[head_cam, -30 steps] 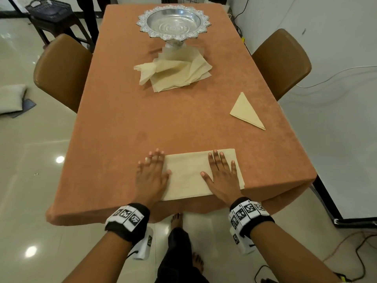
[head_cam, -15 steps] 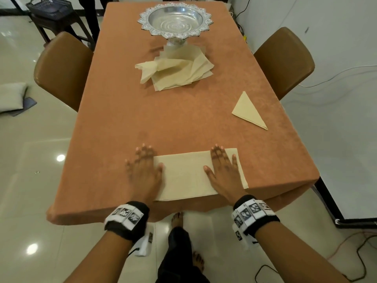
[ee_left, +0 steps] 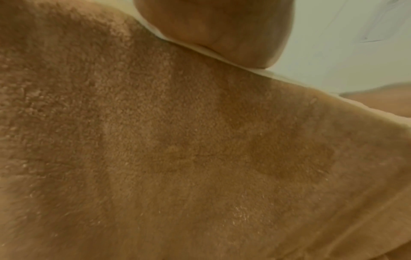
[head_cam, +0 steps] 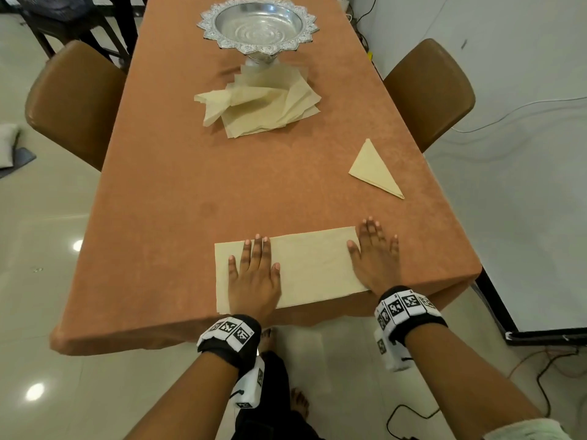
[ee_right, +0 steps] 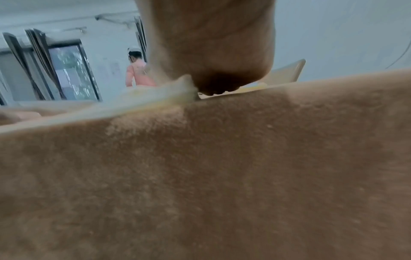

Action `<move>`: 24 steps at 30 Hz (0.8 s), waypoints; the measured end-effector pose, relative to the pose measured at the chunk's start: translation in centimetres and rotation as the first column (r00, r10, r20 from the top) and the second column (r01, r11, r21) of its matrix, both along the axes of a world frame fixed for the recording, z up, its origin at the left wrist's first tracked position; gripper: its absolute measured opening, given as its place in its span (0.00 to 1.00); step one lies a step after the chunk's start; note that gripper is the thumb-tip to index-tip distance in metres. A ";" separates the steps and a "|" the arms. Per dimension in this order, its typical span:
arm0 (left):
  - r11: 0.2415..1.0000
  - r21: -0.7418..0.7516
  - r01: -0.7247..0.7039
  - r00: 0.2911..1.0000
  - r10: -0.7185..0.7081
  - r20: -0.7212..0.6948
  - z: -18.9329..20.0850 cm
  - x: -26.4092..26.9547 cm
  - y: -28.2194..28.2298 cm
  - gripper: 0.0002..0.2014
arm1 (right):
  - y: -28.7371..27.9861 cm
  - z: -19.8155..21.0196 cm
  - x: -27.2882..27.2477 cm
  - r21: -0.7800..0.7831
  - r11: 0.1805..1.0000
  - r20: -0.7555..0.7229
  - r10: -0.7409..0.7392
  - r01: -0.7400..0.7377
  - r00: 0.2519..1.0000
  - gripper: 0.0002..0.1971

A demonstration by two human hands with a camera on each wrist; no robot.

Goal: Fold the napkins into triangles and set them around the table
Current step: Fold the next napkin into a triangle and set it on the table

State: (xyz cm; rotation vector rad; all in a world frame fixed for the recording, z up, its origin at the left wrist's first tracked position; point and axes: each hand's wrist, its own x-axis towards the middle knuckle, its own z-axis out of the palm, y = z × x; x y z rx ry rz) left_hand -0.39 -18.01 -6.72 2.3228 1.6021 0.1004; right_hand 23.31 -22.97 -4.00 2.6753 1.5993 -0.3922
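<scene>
Cream napkin (head_cam: 309,269) lies flat, a smooth rectangle; left hand (head_cam: 254,277) and right hand (head_cam: 374,263) press it, fingers straight.

Both wrist views blur, filled by tablecloth (ee_left: 177,158); bowl (head_cam: 257,23) rim cropped.

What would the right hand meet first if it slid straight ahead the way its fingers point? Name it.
Probably the folded triangle napkin. The right hand lies flat over the right end of the rectangular napkin, fingers pointing up the table. Only bare tablecloth lies between; the triangle sits roughly in that line, though the exact heading is uncertain.
</scene>
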 end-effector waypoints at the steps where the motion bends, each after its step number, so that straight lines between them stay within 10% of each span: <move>1: 1.000 -0.003 0.000 1.000 0.000 -0.001 0.0 0.0 0.0 0.34 | 0.5 0.3 -1.1 0.072 0.997 -0.001 0.024 -0.024 1.000 0.31; 6: 1.000 0.012 -0.006 1.000 0.006 0.002 -0.1 0.1 0.1 0.34 | 2.0 -0.6 -9.8 0.083 0.939 -0.106 0.342 -0.334 0.934 0.33; 14: 1.000 0.020 -0.009 1.000 0.009 -0.005 -0.3 0.1 0.1 0.33 | -0.6 -0.7 -0.4 0.016 1.000 -0.009 0.000 0.000 1.000 0.33; 20: 1.000 0.003 -0.016 1.000 0.016 -0.005 0.0 0.0 0.1 0.34 | 1.0 -1.1 -6.0 0.105 0.956 -0.049 0.281 -0.274 0.959 0.35; 24: 1.000 -0.010 -0.009 1.000 0.009 -0.013 -0.1 0.0 0.1 0.34 | 0.5 -2.0 -4.0 0.070 0.975 -0.031 0.213 -0.210 0.977 0.36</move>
